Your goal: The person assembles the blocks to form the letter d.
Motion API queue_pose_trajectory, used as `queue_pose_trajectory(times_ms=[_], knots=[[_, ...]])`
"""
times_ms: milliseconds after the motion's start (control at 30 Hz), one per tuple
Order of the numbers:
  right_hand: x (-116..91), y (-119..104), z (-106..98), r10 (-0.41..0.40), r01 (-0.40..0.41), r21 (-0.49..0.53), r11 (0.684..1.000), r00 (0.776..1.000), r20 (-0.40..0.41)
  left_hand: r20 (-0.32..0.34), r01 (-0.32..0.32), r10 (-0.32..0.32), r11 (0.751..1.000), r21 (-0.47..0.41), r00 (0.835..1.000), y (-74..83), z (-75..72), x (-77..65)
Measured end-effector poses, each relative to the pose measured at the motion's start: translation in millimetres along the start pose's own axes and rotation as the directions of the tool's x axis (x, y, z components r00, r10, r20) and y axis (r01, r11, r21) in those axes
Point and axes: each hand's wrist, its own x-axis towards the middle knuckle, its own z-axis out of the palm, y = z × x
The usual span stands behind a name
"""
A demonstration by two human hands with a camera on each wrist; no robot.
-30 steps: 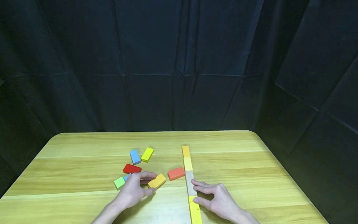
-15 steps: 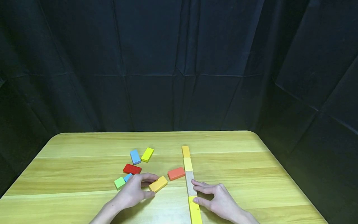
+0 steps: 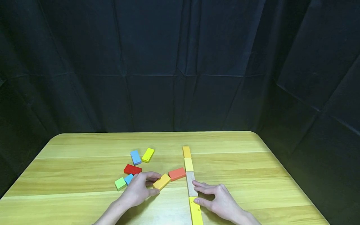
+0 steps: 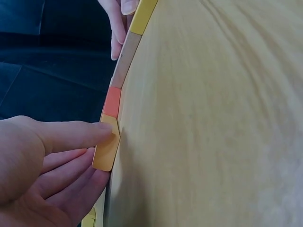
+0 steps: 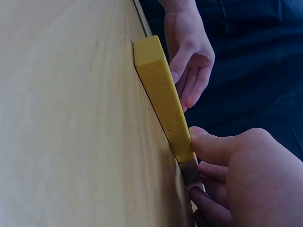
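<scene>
My left hand (image 3: 138,190) pinches an orange block (image 3: 161,182) between thumb and fingers, low over or on the table. The block's right end is at the left end of a coral-red block (image 3: 177,174), touching or nearly so. That red block points at a straight row: orange block (image 3: 187,152), pale yellow block (image 3: 188,164), grey block (image 3: 192,183) and yellow block (image 3: 196,211). Along the row's right side lies my right hand (image 3: 217,200), fingertips touching the grey block. Its thumb (image 5: 208,144) rests against the yellow block, as the right wrist view shows.
Left of the row lie loose blocks: a blue one (image 3: 136,157), a yellow one (image 3: 148,155), a dark red one (image 3: 132,169), a smaller-looking blue one (image 3: 128,179) and a green one (image 3: 120,183). The wooden table (image 3: 253,162) is backed by dark cloth (image 3: 157,78).
My left hand has shifted slightly right with the orange block, bringing it up to the coral-red block's left end. The right hand and the row have stayed in place.
</scene>
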Motion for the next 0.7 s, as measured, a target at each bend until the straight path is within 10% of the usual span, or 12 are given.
queue_pose_trajectory(times_ms=[700], knots=[[-0.5,0.5,0.5,-0.014,0.014,-0.012,1.0,1.0,-0.011,-0.011,0.001,-0.001,1.0,-0.008,1.0,-2.1,1.0,-0.4]])
